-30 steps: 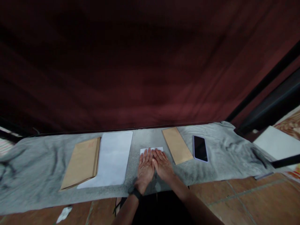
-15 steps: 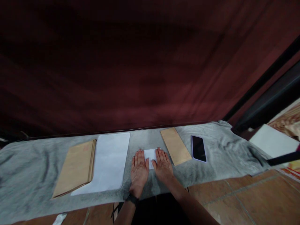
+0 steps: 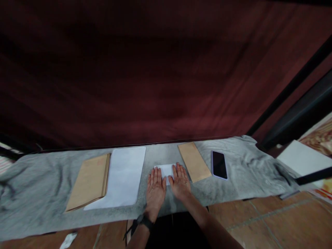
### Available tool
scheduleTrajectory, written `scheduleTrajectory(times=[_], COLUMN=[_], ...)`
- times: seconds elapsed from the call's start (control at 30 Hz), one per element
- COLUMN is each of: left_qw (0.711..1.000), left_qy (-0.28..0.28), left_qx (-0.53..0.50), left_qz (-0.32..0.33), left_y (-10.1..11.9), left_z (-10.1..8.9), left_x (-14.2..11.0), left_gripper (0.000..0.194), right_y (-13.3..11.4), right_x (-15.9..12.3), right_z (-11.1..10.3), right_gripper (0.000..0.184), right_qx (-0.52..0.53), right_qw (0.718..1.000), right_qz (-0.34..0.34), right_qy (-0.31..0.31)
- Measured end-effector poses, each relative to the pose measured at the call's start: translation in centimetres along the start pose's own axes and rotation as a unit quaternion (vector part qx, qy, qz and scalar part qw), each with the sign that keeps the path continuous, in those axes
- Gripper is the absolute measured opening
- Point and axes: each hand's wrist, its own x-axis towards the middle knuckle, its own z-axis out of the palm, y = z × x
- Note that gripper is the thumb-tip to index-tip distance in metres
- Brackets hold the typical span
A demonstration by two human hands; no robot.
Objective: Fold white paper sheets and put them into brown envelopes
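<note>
A small folded white sheet of paper (image 3: 166, 170) lies on the grey cloth in front of me. My left hand (image 3: 156, 186) presses flat on its left part, fingers stretched out, with a dark watch on the wrist. On its right part my right hand (image 3: 180, 181) lies palm down, fingers also extended. Both thumbs point inward over the paper, a small gap between them. Just right of my right hand is a brown envelope (image 3: 194, 162). Left of my left hand rests a stack of white paper (image 3: 126, 176), its left side partly under a stack of brown envelopes (image 3: 88, 181).
The grey cloth (image 3: 241, 173) covers a long narrow surface before a dark red backdrop (image 3: 155, 86). A phone (image 3: 219, 165) lies beyond the single envelope. Brown tiles (image 3: 275, 218) show below, with a white scrap (image 3: 68, 240) on the floor. A white board (image 3: 306, 158) is at far right.
The view has shifted slightly. My left hand has slid a little over the paper, so more of its upper left edge shows. My right hand stays nearly in place.
</note>
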Motion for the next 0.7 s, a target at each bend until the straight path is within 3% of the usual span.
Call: scheduleTrajectory(times=[0.1,0.3,0.47,0.57,0.7], left_qw=[0.999,0.998,0.997,0.998,0.999], left_qy=[0.004,0.002,-0.007,-0.008,-0.014], left_qx=[-0.006,0.011,0.004,-0.006,-0.013], left_qz=[0.052,0.054,0.072,0.062,0.043], left_y=[-0.1,-0.6,-0.6,-0.4,0.0], left_z=[0.0,-0.2,-0.3,-0.5,-1.1], left_x=[-1.8,-2.9,-2.8,-2.9,-2.9], left_gripper=[0.056,0.057,0.060,0.061,0.059], right_y=[0.2,-0.1,-0.2,0.5,1.4], right_x=[0.2,-0.1,-3.8,-6.1,-7.0], right_z=[0.3,-0.8,-3.1,-4.1,-4.8], right_gripper=[0.063,0.061,0.051,0.051,0.051], right_qx=[-0.002,0.011,0.015,0.010,0.000], right_qw=[1.000,1.000,0.994,0.993,0.993], right_qz=[0.002,-0.009,-0.107,-0.117,-0.115], right_qy=[-0.010,-0.009,-0.029,-0.007,0.006])
